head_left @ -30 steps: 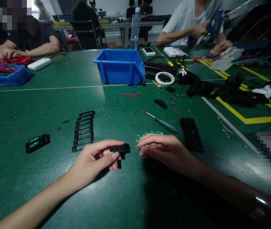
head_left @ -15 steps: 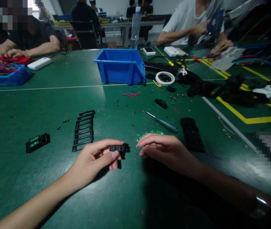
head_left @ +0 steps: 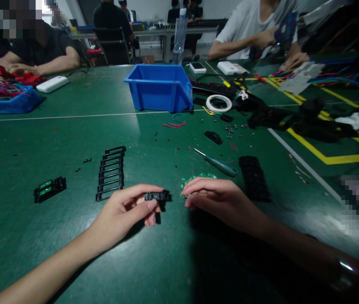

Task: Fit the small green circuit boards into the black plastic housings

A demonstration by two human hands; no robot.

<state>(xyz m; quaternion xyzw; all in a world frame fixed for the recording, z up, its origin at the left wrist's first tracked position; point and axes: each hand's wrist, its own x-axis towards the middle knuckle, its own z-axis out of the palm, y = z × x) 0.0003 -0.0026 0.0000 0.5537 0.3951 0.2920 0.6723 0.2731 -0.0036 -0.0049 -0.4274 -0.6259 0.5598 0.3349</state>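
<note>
Small black module sits over the green table, pinched between thumb and index of the left hand, long axis running left-right, free end pointing at the right hand. Right fingers curl over green circuit boards, can't tell if they grip any; screwdriver lies just beyond, tip angled away leftward
</note>
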